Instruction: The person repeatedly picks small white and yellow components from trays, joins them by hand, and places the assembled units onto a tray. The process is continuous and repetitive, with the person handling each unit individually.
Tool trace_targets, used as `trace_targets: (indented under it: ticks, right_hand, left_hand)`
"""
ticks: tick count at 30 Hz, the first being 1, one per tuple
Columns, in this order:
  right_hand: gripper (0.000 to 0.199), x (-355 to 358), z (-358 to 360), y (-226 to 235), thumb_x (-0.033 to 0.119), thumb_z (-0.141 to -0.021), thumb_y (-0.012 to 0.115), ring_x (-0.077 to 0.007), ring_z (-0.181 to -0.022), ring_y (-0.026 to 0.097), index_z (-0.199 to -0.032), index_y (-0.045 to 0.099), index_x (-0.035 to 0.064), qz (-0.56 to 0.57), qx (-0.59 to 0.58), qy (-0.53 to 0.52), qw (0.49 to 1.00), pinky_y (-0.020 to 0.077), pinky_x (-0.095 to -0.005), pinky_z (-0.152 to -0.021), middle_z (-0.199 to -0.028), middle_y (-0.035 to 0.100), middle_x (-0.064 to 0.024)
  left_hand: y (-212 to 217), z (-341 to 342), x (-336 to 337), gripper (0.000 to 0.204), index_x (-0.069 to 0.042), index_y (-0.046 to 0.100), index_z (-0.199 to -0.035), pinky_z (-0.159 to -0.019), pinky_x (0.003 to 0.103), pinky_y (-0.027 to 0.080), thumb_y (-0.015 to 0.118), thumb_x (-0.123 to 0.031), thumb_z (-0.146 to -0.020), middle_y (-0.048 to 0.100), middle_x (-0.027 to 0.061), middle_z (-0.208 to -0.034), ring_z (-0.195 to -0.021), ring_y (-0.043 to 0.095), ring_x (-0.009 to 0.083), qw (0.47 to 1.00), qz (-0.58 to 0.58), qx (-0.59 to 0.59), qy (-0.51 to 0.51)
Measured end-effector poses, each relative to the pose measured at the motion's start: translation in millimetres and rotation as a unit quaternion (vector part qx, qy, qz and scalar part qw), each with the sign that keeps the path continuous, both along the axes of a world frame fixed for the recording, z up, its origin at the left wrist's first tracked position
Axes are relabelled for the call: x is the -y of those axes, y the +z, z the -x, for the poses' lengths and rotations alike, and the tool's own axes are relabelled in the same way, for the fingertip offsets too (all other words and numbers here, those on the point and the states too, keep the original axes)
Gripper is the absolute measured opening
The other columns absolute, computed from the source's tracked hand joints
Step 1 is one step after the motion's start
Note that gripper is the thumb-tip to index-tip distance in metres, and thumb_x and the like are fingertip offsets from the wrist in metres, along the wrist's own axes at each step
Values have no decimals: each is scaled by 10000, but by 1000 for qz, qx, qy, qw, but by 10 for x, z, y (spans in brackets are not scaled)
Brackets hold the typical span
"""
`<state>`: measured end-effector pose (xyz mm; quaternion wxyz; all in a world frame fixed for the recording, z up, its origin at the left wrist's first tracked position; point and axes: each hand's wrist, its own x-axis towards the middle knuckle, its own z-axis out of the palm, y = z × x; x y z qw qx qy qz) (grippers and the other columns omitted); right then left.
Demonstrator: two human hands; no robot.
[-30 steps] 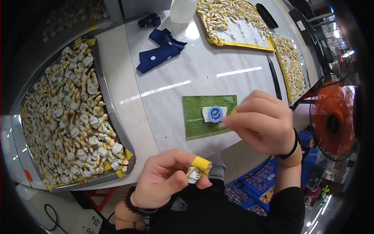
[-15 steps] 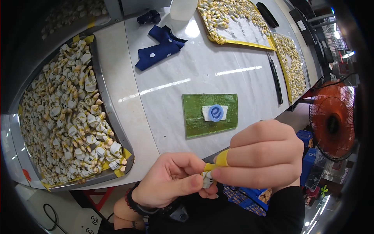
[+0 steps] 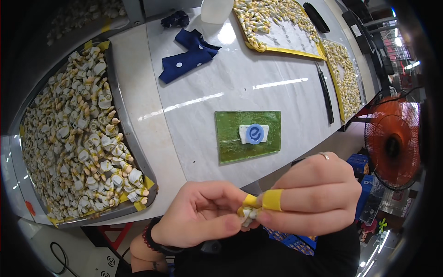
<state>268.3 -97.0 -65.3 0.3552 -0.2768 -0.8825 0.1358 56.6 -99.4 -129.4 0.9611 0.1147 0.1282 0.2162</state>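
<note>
Both hands meet just below the table's front edge. My left hand (image 3: 203,213) and my right hand (image 3: 311,194) pinch one small white-and-yellow figurine piece (image 3: 249,213) between their fingertips; most of it is hidden by the fingers. A yellow band wraps my right index finger. Beyond the hands, on the white marble table (image 3: 198,99), lies a green square mat (image 3: 248,135) carrying a small white piece with a blue round disc (image 3: 254,133).
A metal tray (image 3: 124,134) at the left holds several white-and-yellow figurine pieces. Two yellow-edged trays (image 3: 277,27) of similar pieces lie at the back right. A dark blue dotted cloth (image 3: 187,57), a white container (image 3: 216,10) and an orange fan (image 3: 392,143) are nearby.
My right hand came down from beside the green mat to meet my left hand. Both hands now hold the small piece together, closer to my body.
</note>
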Motion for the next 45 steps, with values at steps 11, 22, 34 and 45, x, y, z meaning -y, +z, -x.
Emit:
trace_targets:
  ticks: [11, 22, 34, 45]
  right_hand:
    - [142, 126, -17, 147, 20, -685, 673, -126, -695, 591, -801, 705, 94, 0, 77, -28, 997, 445, -196, -565, -829, 661, -15]
    - [157, -269, -2963, 5, 73, -754, 643, -174, -725, 609, -898, 655, 13, 178, 272, -511, 795, 488, -295, -676, -815, 660, -101]
    - [141, -350, -3320, -411, 89, -719, 700, -233, -704, 607, -818, 642, 7, 204, 310, -519, 770, 475, -323, -642, -760, 630, -133]
    - [98, -437, -3407, -292, 79, -743, 635, -149, -620, 558, -793, 579, 15, 185, 270, -539, 776, 445, -292, -582, -662, 584, -69]
  left_hand:
    - [75, -36, 25, 276, 73, 595, -1028, -806, 261, 498, 688, 30, -771, 654, 128, -953, -887, 633, 154, 961, -236, -126, 70]
    - [125, 48, 76, 415, 97, 570, -1028, -808, 373, 523, 732, -192, -777, 631, 176, -910, -833, 649, 221, 952, -259, -143, 84]
    - [-18, 70, 118, 351, 65, 574, -932, -734, 444, 560, 763, -158, -737, 620, 155, -754, -724, 629, 219, 944, -261, -153, 133]
    - [-39, 134, 78, 316, 97, 633, -883, -674, 291, 510, 794, -20, -637, 668, 176, -790, -721, 653, 225, 948, -267, -120, 123]
